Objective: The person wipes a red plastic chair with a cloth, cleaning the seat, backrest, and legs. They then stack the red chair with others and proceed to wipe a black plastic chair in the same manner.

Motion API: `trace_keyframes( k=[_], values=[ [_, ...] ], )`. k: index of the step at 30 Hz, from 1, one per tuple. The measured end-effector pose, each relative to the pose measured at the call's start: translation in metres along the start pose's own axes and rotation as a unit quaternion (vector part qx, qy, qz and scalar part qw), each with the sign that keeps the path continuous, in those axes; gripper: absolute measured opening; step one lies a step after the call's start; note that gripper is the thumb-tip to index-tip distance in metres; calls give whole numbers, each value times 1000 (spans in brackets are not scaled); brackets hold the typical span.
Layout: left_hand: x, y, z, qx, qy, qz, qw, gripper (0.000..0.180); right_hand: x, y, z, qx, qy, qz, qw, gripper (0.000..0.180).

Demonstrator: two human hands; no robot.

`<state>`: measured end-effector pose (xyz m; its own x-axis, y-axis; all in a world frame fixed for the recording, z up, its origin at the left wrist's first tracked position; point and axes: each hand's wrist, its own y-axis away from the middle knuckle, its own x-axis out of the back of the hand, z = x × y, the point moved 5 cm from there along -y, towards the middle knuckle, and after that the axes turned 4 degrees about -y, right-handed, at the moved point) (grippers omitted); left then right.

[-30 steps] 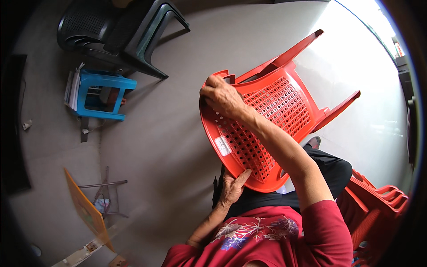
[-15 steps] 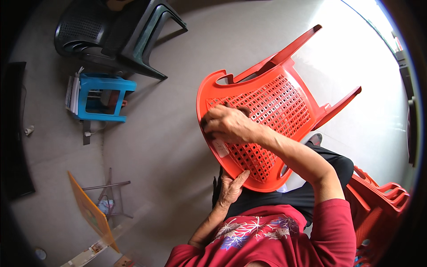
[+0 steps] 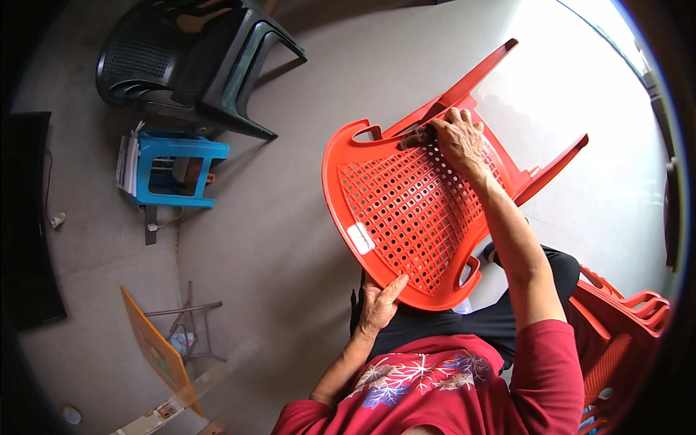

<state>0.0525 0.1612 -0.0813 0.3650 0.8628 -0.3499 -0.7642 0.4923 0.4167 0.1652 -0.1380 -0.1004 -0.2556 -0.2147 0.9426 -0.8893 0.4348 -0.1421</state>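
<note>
A red plastic chair (image 3: 331, 190) with a perforated grid panel lies tilted in front of me, two of its legs pointing away to the far right. My left hand (image 3: 379, 304) grips the chair's near rim, thumb on top and fingers hidden underneath. At the far side of the grid, my right hand (image 3: 462, 141) presses a dark brown cloth (image 3: 416, 138) against the panel's edge, with its fingers bent over it. A white label (image 3: 360, 238) sits on the chair's left rim, between the grid and the edge.
Dark green-black plastic chairs (image 3: 210, 72) stand at the far left, with a blue stool (image 3: 174, 199) nearer, papers at its side. A tilted yellow board (image 3: 161, 351) with metal legs is at lower left. More red chairs (image 3: 616, 344) are stacked at my right.
My right hand has moved the cloth away from me and rightward, from the chair's left rim to the far side of the grid, uncovering the label. My left hand keeps its hold.
</note>
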Motion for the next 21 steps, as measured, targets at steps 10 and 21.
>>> trace_keyframes(
  k=[10, 21],
  values=[
    [-3, 0, 2, 1, 68, -44, 997, 46, 43, 80, -78, 139, -144, -34, 979, 35],
    [-4, 0, -5, -2, 81, -56, 995, 59, 83, 207, -100, 180, -250, 60, 949, 35]
  ],
)
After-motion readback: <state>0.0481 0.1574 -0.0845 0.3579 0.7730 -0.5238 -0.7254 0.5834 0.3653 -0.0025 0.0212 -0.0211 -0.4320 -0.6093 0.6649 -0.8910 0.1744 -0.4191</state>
